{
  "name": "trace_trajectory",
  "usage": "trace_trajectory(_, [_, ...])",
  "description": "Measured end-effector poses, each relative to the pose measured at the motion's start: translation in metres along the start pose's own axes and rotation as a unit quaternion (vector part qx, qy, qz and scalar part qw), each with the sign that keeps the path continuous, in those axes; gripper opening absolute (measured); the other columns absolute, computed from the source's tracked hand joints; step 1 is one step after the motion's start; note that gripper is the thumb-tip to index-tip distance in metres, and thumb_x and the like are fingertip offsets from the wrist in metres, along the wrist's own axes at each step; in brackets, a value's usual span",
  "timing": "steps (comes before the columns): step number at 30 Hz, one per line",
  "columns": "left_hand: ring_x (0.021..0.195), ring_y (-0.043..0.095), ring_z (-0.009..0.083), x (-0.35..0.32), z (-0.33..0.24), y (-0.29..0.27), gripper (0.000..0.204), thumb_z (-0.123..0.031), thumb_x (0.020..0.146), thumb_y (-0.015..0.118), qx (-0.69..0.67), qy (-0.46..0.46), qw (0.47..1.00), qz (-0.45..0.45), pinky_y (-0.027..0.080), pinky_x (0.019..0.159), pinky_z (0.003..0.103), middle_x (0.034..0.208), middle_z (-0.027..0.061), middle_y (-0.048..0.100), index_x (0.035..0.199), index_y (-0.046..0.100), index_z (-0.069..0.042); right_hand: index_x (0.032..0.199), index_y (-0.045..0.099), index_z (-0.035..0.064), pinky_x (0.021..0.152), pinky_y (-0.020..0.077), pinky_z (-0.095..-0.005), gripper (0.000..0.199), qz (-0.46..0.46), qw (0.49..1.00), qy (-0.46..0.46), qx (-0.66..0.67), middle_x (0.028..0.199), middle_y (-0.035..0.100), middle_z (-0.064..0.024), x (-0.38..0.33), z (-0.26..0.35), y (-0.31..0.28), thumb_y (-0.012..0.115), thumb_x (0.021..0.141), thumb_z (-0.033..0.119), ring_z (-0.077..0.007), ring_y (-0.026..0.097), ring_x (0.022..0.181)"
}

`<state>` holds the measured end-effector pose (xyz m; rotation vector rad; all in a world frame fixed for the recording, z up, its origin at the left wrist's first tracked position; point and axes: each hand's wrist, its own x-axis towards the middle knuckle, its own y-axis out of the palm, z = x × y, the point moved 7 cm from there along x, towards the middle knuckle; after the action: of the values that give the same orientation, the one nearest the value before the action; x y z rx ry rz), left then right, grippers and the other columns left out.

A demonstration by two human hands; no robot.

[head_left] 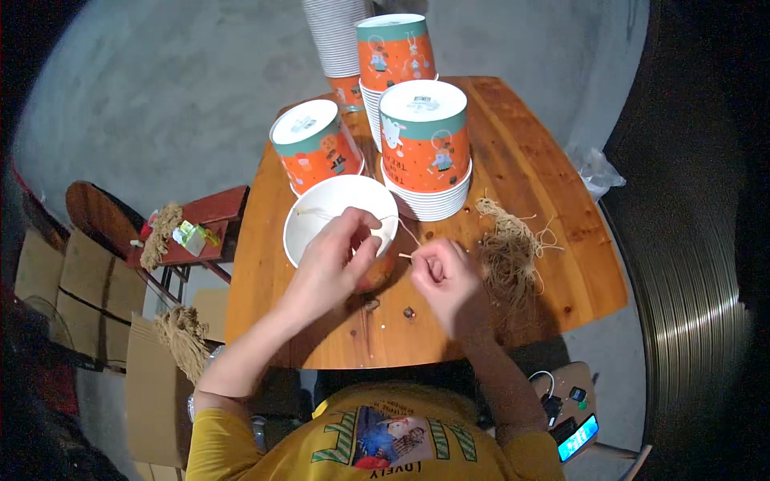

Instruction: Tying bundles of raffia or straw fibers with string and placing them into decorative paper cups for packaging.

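Observation:
A paper bucket lies tilted on the wooden table, its white inside facing me and a bit of its orange side showing below. Over its mouth is my left hand, fingers curled toward the thumb around a thin pale string. One part of the string trails inside the bucket; another runs right, to my right hand. That hand is closed in a fist on the string, and a short end pokes out by its fingers. My left fingers partly hide the string and the bucket's rim.
Upside-down stacks of orange and green buckets stand behind, with a tall white stack at the back. A bundle of tan strings lies right on the table. Left are a red bench and cardboard; lower right, a lit phone.

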<state>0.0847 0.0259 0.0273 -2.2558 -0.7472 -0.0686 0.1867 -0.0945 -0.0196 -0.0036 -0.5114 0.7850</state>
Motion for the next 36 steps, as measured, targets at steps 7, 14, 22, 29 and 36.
trace_trajectory(7, [0.064, 0.058, 0.0147, 0.001, 0.013, 0.013, 0.028, -0.012, 0.086, 0.06, 0.017, -0.066, 0.989, 0.128, 0.048, 0.06, 0.03, 0.074, 0.0086, 0.058, 0.109, 0.051, -0.001, 0.079, 0.05, 0.0048, 0.057, 0.0447, -0.0355, 0.015, -0.076, 0.991, -0.082, -0.074, 0.075, 0.051, -0.0084, 0.008, -0.006, 0.009, 0.062, 0.072, -0.001, -0.0247, 0.052, 0.061])
trace_trajectory(14, [0.063, 0.056, 0.0096, 0.002, 0.012, 0.015, 0.033, -0.006, 0.084, 0.054, -0.001, -0.065, 0.988, 0.141, 0.049, 0.059, 0.027, 0.072, 0.0043, 0.056, 0.117, 0.051, 0.001, 0.08, 0.047, 0.0044, 0.059, 0.0445, -0.0399, 0.018, -0.075, 0.988, -0.101, -0.084, 0.074, 0.05, -0.0105, 0.009, -0.009, 0.014, 0.062, 0.072, 0.0, -0.03, 0.053, 0.067])
trace_trajectory(22, [0.068, 0.05, 0.0079, 0.001, 0.016, 0.015, 0.037, -0.007, 0.085, 0.053, -0.018, -0.096, 0.984, 0.151, 0.046, 0.064, 0.025, 0.081, 0.002, 0.057, 0.122, 0.053, -0.005, 0.08, 0.046, 0.0034, 0.059, 0.0445, -0.0406, 0.019, -0.081, 0.985, -0.126, -0.086, 0.073, 0.05, -0.011, 0.01, -0.01, 0.02, 0.062, 0.071, -0.003, -0.0305, 0.053, 0.067])
trace_trajectory(29, [0.061, 0.056, 0.009, 0.004, 0.018, 0.017, 0.03, -0.009, 0.092, 0.049, -0.054, -0.103, 0.981, 0.158, 0.05, 0.059, 0.025, 0.075, 0.0036, 0.056, 0.12, 0.051, -0.001, 0.08, 0.046, 0.0036, 0.058, 0.045, -0.0405, 0.019, -0.08, 0.985, -0.127, -0.09, 0.074, 0.051, -0.011, 0.013, -0.009, 0.022, 0.062, 0.071, -0.002, -0.0306, 0.054, 0.067])
trace_trajectory(36, [0.058, 0.054, 0.0076, 0.017, 0.036, 0.029, 0.015, -0.013, 0.095, 0.047, -0.071, -0.08, 0.97, 0.217, 0.049, 0.052, 0.026, 0.075, 0.0035, 0.055, 0.102, 0.052, -0.001, 0.08, 0.048, 0.0036, 0.059, 0.0456, -0.0405, 0.017, -0.071, 0.987, -0.114, -0.088, 0.075, 0.052, -0.0113, 0.014, -0.009, 0.025, 0.063, 0.073, 0.0, -0.0313, 0.055, 0.068])
